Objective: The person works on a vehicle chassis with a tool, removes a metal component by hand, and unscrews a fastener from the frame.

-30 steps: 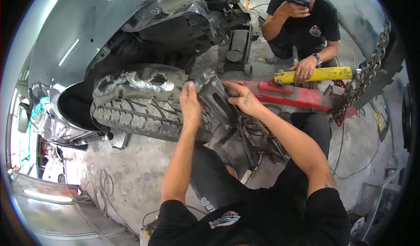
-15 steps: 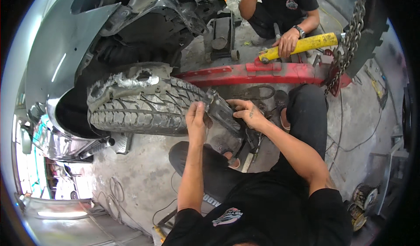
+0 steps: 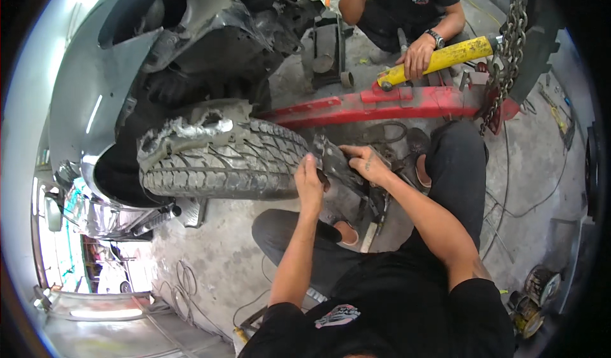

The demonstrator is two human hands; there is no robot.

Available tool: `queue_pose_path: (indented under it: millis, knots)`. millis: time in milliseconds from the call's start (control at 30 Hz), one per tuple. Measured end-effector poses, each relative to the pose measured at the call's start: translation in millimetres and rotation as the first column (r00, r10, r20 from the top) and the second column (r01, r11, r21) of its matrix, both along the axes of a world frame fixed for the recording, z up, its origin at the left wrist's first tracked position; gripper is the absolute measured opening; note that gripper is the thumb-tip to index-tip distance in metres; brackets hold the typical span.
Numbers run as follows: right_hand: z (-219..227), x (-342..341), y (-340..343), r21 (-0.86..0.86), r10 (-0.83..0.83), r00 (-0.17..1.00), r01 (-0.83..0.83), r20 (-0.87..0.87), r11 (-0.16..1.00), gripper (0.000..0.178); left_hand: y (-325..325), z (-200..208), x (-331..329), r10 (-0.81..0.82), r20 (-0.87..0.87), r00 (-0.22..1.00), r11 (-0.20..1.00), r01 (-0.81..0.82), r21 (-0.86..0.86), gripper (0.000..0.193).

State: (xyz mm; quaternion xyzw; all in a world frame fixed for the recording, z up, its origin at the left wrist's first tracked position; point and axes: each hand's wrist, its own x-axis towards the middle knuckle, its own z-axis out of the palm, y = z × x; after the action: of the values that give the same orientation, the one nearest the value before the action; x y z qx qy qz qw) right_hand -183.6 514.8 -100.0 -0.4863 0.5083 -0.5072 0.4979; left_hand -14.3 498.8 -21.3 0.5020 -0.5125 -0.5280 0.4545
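Note:
A dark, worn metal bracket [image 3: 337, 162] is held up between my hands, just right of a tyre. My right hand [image 3: 370, 164] grips its right edge, fingers over the top. On the near left side, my left hand [image 3: 309, 186] is closed with the thumb up. A small dark brown piece shows beside its fingers; whether it belongs to the bracket I cannot tell. The big muddy tyre [image 3: 219, 178] lies left of my hands, with a torn grey piece [image 3: 197, 129] along its top.
A car body with an open wheel arch [image 3: 124, 84] rises at the left. Beyond my hands runs a red steel beam [image 3: 344, 108]. A co-worker's hand [image 3: 417, 56] rests on a yellow cylinder [image 3: 439, 60]. A chain [image 3: 512, 46] hangs at right; cables [image 3: 184, 288] lie on the floor.
The view has shifted a little, so the scene sits further right. The bracket has tilted slightly and its face looks darker. Both hands stay by it.

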Motion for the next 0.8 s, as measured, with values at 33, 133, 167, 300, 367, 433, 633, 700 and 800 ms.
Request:
queue_pose_path:
  millis: [33, 133, 167, 300, 367, 433, 633, 700, 800]
  knots:
    - [-2, 0, 2, 0.006, -0.006, 0.998, 0.006, -0.055, 1.000, 0.060, -1, -2, 1, -0.010, 0.029, 1.000, 1.000, 0.010, -0.003, 0.038]
    - [-6, 0, 5, -0.033, -0.048, 0.998, 0.047, -0.029, 0.998, 0.061, 0, -6, 9, 0.041, -0.048, 0.998, 0.997, -0.038, 0.070, 0.052]
    - [-5, -3, 9, -0.078, 0.009, 0.997, -0.003, 0.081, 0.997, 0.061, 0, -5, 15, -0.110, -0.197, 0.974, 0.993, 0.114, 0.010, 0.047]
    - [10, -5, 24, -0.160, 0.072, 0.993, -0.057, 0.092, 0.985, 0.059, 12, -1, 28, -0.249, -0.381, 0.890, 0.963, 0.270, 0.001, 0.032]
    - [20, -4, 32, -0.171, 0.045, 0.992, -0.025, 0.116, 0.985, 0.060, 20, 1, 31, -0.218, -0.406, 0.887, 0.968, 0.249, 0.024, 0.031]
    - [30, -3, 38, -0.150, 0.055, 0.995, -0.042, 0.085, 0.988, 0.059, 27, 3, 33, -0.193, -0.435, 0.879, 0.972, 0.231, 0.036, 0.031]
    - [45, 6, 57, -0.125, 0.004, 0.998, 0.005, 0.071, 0.992, 0.058, 40, 0, 41, -0.107, -0.614, 0.782, 0.972, 0.211, 0.100, 0.029]
    - [47, 9, 64, -0.135, -0.018, 0.999, 0.024, 0.040, 0.991, 0.058, 43, -1, 45, -0.037, -0.616, 0.787, 0.972, 0.170, 0.160, 0.027]
    - [47, 11, 72, -0.119, -0.076, 0.997, 0.077, 0.014, 0.990, 0.056, 46, -3, 50, -0.048, -0.598, 0.800, 0.969, 0.184, 0.168, 0.027]
